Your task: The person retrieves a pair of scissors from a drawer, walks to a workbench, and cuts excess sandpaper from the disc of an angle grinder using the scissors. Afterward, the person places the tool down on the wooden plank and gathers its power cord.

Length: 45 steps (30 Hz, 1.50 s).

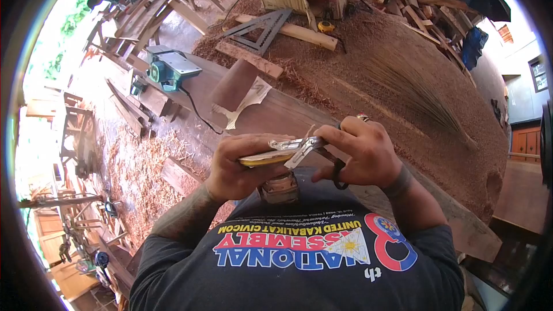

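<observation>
Close to my chest, my left hand (233, 161) is wrapped round what looks like a sheet sander, with a flat yellow-edged pad (259, 160) and a dusty body (279, 189) below. My right hand (366, 152) is closed at the pad's right end, its fingers at a shiny metal clip (311, 143). A narrow pale strip (298, 155) sticks out beside the clip. Under the right fingers shows a dark loop (341, 179), whose kind I cannot tell. Beyond the hands, a curled brown sheet like sandpaper (236, 83) lies on a cut pale sheet (250, 103).
A wide plank (276, 118) runs across in front of me. On it stands a teal power planer (173, 71) with a black cord. Farther off lie a triangular square (262, 30), a yellow tape measure (326, 26) and a stick broom (423, 89). Wood shavings (152, 164) cover the ground.
</observation>
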Motion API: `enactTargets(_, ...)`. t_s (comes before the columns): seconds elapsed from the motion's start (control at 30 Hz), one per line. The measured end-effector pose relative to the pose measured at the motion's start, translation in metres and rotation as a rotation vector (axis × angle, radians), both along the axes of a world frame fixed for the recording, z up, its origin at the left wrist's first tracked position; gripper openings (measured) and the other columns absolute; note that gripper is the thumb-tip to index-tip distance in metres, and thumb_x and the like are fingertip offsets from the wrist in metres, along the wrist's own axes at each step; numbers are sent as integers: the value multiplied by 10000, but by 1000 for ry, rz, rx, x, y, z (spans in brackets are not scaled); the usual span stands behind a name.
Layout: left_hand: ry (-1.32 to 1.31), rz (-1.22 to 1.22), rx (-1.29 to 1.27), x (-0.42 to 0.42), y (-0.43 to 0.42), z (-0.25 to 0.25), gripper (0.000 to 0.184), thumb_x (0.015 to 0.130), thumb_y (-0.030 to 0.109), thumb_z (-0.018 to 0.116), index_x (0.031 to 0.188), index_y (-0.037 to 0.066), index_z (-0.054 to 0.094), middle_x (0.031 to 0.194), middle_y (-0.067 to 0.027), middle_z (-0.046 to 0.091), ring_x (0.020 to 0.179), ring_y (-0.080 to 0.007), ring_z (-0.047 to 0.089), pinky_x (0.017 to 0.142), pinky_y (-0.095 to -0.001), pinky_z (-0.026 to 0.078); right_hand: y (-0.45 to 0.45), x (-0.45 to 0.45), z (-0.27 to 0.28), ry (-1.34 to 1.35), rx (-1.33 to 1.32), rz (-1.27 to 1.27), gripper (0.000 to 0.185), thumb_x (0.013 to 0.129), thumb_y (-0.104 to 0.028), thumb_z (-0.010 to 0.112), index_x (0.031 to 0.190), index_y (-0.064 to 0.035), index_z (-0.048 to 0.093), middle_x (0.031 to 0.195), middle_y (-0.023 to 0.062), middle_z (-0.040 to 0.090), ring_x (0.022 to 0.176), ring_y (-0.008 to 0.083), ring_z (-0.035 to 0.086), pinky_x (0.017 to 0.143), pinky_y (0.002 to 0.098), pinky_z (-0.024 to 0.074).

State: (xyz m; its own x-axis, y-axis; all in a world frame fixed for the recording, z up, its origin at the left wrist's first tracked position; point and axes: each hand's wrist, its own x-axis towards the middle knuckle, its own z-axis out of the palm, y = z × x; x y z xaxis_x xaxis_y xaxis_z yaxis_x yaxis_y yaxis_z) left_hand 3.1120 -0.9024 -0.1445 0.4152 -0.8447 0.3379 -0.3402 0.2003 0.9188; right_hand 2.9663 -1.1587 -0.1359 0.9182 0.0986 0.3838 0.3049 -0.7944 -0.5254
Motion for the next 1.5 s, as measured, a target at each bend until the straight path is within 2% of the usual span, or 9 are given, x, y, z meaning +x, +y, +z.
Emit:
enactTargets(0.1, 70, 12, 143, 1, 1, 7, 368, 869, -18, 818, 1227, -43, 737, 1231, -238, 764, 1125, -288, 768, 930, -388, 627, 0, -1, -6, -1, 15, -8, 837, 531, -440, 1032, 1230, -110, 713, 778, 54, 533, 657, 243, 558, 599, 397, 451)
enactTargets(0.2, 84, 20, 149, 0, 1, 6, 397, 873, -43, 828, 1260, -43, 741, 1245, -187, 774, 1113, -205, 753, 949, -332, 600, 2, 2, -11, -9, 91, 0, 868, 533, -416, 1041, 1268, -103, 705, 808, 57, 545, 698, 245, 572, 636, 392, 459)
enactTargets(0.5, 83, 9, 147, -2, -4, 15, 317, 898, -26, 817, 1210, -10, 761, 1119, -129, 794, 1002, -155, 750, 863, -315, 598, 1, 1, 2, 68, 121, 27, 895, 525, -406, 1051, 1291, -102, 703, 871, 79, 568, 738, 247, 566, 676, 386, 454)
enactTargets(1.0, 104, 48, 185, -3, 1, 12, 337, 890, -1, 839, 1216, -14, 758, 1094, -123, 793, 1001, -151, 751, 867, -311, 602, 2, -1, 3, 22, 66, 24, 803, 557, -380, 1036, 1253, -117, 734, 795, 68, 591, 680, 247, 602, 624, 385, 476)
enactTargets(1.1, 92, 36, 234, -3, 1, 20, 371, 860, -57, 826, 1223, -21, 761, 1196, -172, 782, 1079, -201, 760, 930, -342, 618, 2, 0, -4, 12, 78, 33, 765, 626, -414, 999, 1293, -178, 709, 787, 57, 544, 669, 267, 589, 599, 402, 468)
enactTargets(1.2, 152, 50, 241, -3, 3, 17, 387, 853, -40, 834, 1232, -19, 762, 1180, -167, 787, 1076, -194, 761, 933, -334, 612, 1, 1, -3, 40, 100, 38, 765, 617, -408, 1006, 1282, -170, 709, 822, 66, 565, 716, 278, 611, 634, 414, 484)
enactTargets(1.3, 63, 48, 221, -6, -1, 19, 332, 881, -1, 842, 1205, -5, 766, 1078, -119, 794, 991, -149, 752, 843, -304, 598, 1, 4, 6, 86, 160, 66, 776, 602, -401, 1013, 1276, -168, 706, 867, 84, 585, 783, 298, 632, 687, 430, 499)
enactTargets(1.4, 5, 50, 285, -6, 1, 29, 317, 875, 15, 844, 1183, 5, 771, 1051, -133, 795, 958, -175, 768, 815, -315, 598, 5, 5, 12, 72, 151, 51, 844, 537, -399, 1052, 1247, -102, 706, 879, 85, 648, 783, 269, 621, 717, 394, 481)
enactTargets(1.5, -86, 74, 302, -5, -1, 32, 315, 865, 37, 847, 1169, 9, 770, 1022, -156, 790, 920, -230, 787, 785, -335, 601, 4, 6, -3, 1, 164, 81, 846, 532, -414, 1052, 1239, -103, 706, 860, 81, 631, 761, 273, 614, 690, 395, 476)
